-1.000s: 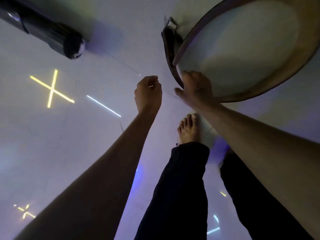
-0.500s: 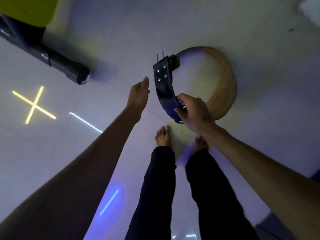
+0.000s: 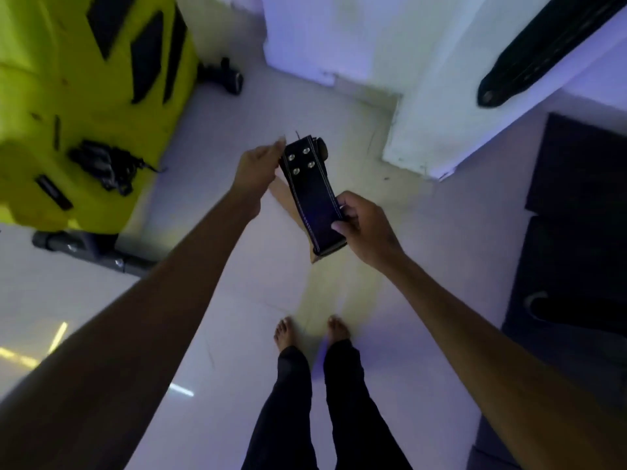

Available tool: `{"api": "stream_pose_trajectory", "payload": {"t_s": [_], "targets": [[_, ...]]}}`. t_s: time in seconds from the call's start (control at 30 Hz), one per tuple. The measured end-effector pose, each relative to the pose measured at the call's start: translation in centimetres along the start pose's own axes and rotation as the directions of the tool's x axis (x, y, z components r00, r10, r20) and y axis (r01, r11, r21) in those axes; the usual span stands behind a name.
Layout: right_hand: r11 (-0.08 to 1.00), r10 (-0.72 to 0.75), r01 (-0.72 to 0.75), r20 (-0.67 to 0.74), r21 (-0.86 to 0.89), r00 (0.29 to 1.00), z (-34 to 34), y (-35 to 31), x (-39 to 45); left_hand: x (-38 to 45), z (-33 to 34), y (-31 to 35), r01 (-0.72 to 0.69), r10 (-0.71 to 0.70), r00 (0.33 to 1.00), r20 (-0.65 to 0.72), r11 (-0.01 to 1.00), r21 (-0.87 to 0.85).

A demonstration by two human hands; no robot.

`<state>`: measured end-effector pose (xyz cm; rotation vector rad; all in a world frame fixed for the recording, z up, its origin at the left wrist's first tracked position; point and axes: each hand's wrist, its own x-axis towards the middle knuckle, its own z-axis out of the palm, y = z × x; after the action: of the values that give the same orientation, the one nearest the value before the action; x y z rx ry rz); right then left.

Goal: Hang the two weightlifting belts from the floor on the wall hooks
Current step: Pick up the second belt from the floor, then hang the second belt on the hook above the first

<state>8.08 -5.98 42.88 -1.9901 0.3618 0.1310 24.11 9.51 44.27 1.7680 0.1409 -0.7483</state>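
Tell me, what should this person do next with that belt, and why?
Probably lift the belt toward the white wall, buckle end first. Both the left hand and right hand hold it, already off the floor; another dark belt hangs there.

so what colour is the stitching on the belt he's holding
White stitching along the edges of the black belt, clearest in the head view.

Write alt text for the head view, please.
Both hands hold a black belt above a pale floor: left hand at the riveted end, right hand lower down. Another belt hangs on the white wall, top right.
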Motion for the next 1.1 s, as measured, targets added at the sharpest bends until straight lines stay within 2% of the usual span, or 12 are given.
{"api": "stream_pose_trajectory", "payload": {"t_s": [0.07,0.17,0.3,0.4,0.53,0.73,0.83,1.03,1.1], "targets": [[1.000,-0.021,0.021,-0.043,0.004,0.999,-2.6,-3.1,-1.4,-1.6,0.3,3.6,-0.011,0.010,1.000,0.026,0.999,0.045],[0.995,-0.096,0.094,-0.077,-0.032,0.992,-6.4,-7.5,-3.2,-4.7,-0.1,9.3,-0.019,0.020,0.994,0.110,1.000,-0.013],[0.990,-0.143,0.138,-0.182,-0.039,0.973,-10.8,-12.4,-6.6,-9.4,0.0,16.1,-0.190,0.201,0.960,0.193,0.979,-0.073],[0.994,-0.107,0.097,-0.262,-0.048,0.959,-13.3,-15.7,-9.5,-13.1,1.0,20.7,-0.361,0.376,0.903,0.207,0.927,-0.106],[0.994,-0.101,0.073,-0.402,-0.084,0.910,-15.8,-20.3,-13.3,-18.8,2.4,27.3,-0.560,0.564,0.775,0.286,0.822,-0.104],[0.986,-0.169,0.131,-0.608,-0.106,0.776,-21.5,-25.7,-18.1,-27.1,6.4,35.3,-0.786,0.789,0.478,0.385,0.581,-0.214],[0.974,-0.214,0.212,-0.663,-0.085,0.717,-25.4,-28.2,-20.8,-31.5,9.5,39.0,-0.827,0.861,0.383,0.335,0.481,-0.292],[0.933,-0.289,0.358,-0.647,-0.026,0.706,-33.0,-33.5,-26.1,-38.4,15.8,45.2,-0.890,0.959,0.232,0.162,0.277,-0.363],[0.928,-0.297,0.370,-0.681,-0.041,0.669,-36.0,-35.9,-28.0,-40.4,17.8,47.0,-0.912,0.974,0.180,0.135,0.216,-0.347]]}}
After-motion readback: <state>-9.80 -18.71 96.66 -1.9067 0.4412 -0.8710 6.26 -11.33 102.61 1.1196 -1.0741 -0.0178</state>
